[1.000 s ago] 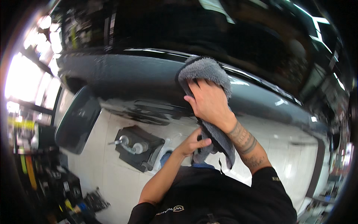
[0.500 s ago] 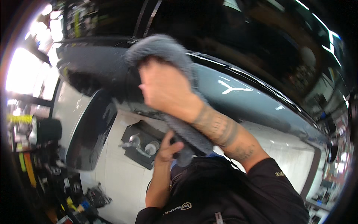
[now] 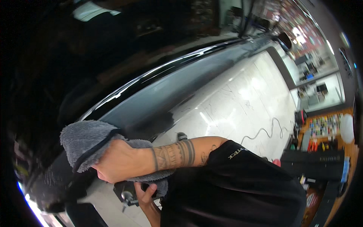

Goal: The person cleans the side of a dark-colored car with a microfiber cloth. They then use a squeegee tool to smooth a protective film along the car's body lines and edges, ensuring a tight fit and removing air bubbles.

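Observation:
My right hand [image 3: 123, 160], on the tattooed arm that crosses in front of me, is closed on a thick grey microfiber towel [image 3: 85, 142] with a dark edge. The towel is up against the dark side of a car [image 3: 170, 81], at the lower left; exact contact is hard to see. Part of the towel hangs behind my forearm. Lower down, close to my body, my left hand [image 3: 145, 193] curls around something dark beside the hanging towel end, its thumb raised. What it holds is mostly hidden.
A dark caddy [image 3: 121, 189] with a spray bottle [image 3: 127, 196] stands on the pale floor [image 3: 242, 98] below my hands. A hose or cord [image 3: 261, 130] snakes across the floor. At the right are a black cabinet [image 3: 314, 164] and a wooden shelf with small items [image 3: 325, 126].
My view has swung right along the car, showing more floor and the shelving. The towel and my right hand now appear lower left. My left hand stays low near the towel's hanging end.

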A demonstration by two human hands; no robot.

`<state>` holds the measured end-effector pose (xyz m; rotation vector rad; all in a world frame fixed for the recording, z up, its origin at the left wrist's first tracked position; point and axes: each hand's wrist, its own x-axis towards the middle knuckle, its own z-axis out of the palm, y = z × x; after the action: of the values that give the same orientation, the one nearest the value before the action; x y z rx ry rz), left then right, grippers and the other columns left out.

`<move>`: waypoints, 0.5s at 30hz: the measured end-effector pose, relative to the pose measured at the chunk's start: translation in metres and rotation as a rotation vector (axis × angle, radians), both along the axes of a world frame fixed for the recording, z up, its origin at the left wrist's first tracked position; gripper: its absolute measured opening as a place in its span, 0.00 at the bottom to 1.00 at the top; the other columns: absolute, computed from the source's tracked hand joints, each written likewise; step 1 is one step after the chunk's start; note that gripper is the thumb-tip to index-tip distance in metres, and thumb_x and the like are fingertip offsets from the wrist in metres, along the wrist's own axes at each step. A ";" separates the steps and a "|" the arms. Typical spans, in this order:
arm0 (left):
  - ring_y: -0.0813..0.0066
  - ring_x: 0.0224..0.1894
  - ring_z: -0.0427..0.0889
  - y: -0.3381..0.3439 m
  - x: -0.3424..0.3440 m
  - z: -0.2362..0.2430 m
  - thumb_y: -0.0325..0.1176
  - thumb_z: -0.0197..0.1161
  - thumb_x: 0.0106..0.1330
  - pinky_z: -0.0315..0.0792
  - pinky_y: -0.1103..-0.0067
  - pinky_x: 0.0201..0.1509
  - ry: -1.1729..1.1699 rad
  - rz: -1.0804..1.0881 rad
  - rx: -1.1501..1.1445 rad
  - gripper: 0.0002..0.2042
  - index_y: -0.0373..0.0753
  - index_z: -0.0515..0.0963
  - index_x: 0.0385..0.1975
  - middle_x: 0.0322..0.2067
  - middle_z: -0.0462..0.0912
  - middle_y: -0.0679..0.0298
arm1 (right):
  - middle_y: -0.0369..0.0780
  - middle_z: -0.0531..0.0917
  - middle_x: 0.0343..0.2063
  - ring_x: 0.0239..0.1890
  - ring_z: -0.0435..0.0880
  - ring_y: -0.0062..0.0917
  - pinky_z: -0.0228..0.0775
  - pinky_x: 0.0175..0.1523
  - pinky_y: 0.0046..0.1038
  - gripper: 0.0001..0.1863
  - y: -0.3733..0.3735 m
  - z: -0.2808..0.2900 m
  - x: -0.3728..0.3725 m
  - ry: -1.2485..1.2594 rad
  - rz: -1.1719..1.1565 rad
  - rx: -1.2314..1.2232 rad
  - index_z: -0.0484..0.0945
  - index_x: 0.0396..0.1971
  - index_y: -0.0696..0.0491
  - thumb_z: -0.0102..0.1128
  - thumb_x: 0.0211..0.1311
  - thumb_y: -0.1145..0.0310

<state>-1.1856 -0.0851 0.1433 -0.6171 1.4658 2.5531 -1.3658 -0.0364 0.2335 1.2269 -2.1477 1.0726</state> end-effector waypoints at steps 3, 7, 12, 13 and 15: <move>0.57 0.63 0.69 0.021 -0.036 0.013 0.37 0.73 0.50 0.57 0.67 0.71 0.004 -0.303 -0.087 0.45 0.28 0.60 0.68 0.61 0.70 0.51 | 0.44 0.83 0.27 0.31 0.85 0.39 0.75 0.36 0.40 0.09 0.074 -0.001 -0.021 -0.090 -0.112 0.069 0.81 0.25 0.52 0.62 0.47 0.63; 0.57 0.65 0.68 0.077 -0.087 0.010 0.35 0.69 0.57 0.56 0.69 0.71 0.152 -0.587 -0.163 0.40 0.21 0.59 0.67 0.61 0.70 0.45 | 0.44 0.83 0.25 0.28 0.84 0.40 0.75 0.36 0.39 0.10 0.173 -0.009 -0.053 -0.046 -0.251 0.083 0.82 0.27 0.52 0.62 0.48 0.62; 0.50 0.71 0.62 0.166 -0.147 -0.003 0.34 0.67 0.59 0.52 0.68 0.75 0.299 -0.771 -0.337 0.42 0.21 0.54 0.71 0.68 0.64 0.41 | 0.43 0.84 0.26 0.30 0.85 0.40 0.75 0.40 0.41 0.12 0.295 -0.013 -0.085 -0.197 -0.387 0.163 0.84 0.29 0.52 0.63 0.46 0.62; 0.49 0.72 0.62 0.185 -0.158 -0.005 0.34 0.67 0.58 0.52 0.68 0.75 0.334 -0.803 -0.403 0.43 0.21 0.54 0.70 0.69 0.63 0.41 | 0.44 0.84 0.26 0.30 0.85 0.42 0.76 0.39 0.41 0.14 0.320 -0.013 -0.093 -0.209 -0.426 0.174 0.83 0.33 0.54 0.63 0.48 0.61; 0.49 0.76 0.56 0.224 -0.178 -0.007 0.32 0.64 0.56 0.48 0.68 0.78 0.324 -0.832 -0.427 0.43 0.22 0.54 0.71 0.71 0.59 0.38 | 0.47 0.85 0.26 0.29 0.86 0.44 0.78 0.37 0.40 0.19 0.367 -0.016 -0.108 -0.240 -0.499 0.199 0.83 0.39 0.57 0.64 0.52 0.59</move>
<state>-1.3632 0.1391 0.1359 0.3536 1.8604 1.7456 -1.4734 0.3306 0.2173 0.5950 -2.6024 0.8329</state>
